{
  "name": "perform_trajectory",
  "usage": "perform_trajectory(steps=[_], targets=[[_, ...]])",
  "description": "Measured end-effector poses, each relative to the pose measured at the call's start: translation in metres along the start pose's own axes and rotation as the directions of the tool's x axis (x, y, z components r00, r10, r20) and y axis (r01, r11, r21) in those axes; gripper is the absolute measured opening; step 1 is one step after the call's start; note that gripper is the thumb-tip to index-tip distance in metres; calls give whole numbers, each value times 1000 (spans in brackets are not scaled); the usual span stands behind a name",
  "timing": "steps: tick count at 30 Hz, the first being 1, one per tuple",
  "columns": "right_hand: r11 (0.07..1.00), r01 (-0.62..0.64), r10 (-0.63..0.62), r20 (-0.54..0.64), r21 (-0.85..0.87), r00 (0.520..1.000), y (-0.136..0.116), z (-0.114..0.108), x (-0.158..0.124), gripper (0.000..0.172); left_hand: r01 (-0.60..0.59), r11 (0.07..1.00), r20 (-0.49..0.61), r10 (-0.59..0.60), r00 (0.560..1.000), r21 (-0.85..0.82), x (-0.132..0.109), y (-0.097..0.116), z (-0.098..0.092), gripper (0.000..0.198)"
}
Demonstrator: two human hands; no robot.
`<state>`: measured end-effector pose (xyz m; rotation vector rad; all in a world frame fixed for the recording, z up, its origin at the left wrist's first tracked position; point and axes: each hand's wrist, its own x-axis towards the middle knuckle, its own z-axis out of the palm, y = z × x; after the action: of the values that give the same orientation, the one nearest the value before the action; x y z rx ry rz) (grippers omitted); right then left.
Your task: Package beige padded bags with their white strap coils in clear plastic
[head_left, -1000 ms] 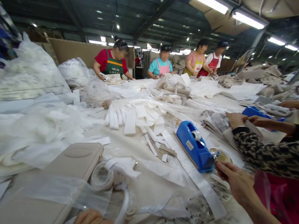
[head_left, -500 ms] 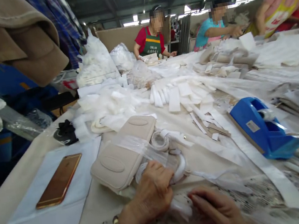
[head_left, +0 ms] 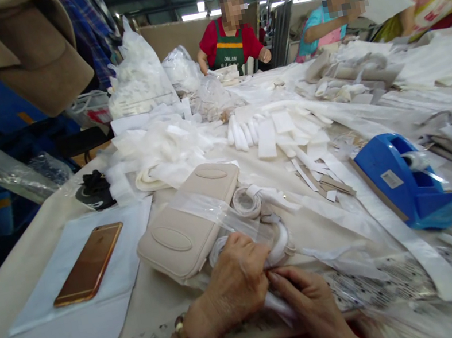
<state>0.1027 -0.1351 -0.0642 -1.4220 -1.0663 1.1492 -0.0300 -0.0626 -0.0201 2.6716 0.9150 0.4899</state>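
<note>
- My left hand is at the near edge of the bench, fingers curled tight on the end of a clear bag.
- My right hand touches the left, its fingers pinched together on the same bit of bag.
- The bag lies across a beige pad, just beyond my left hand.
- A coiled white strap sits just past my knuckles.
- A phone lies on a sheet to the left; a blue tape dispenser stands well to the right.

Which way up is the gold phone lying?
Face down: the phone shows its plain gold back, no dark screen, lying flat on the white sheet.
</note>
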Motion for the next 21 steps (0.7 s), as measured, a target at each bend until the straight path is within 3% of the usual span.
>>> perform_trajectory(steps=[6, 21], targets=[[998, -32, 28, -70, -63, 997, -3, 4, -2, 35, 10, 1000, 6, -10, 1000, 5, -1, 1, 1, 17], [985, -74, 61, -89, -159, 994, 2, 4, 4, 37, -13, 998, 20, 12, 1000, 68, 2, -1, -1, 18]])
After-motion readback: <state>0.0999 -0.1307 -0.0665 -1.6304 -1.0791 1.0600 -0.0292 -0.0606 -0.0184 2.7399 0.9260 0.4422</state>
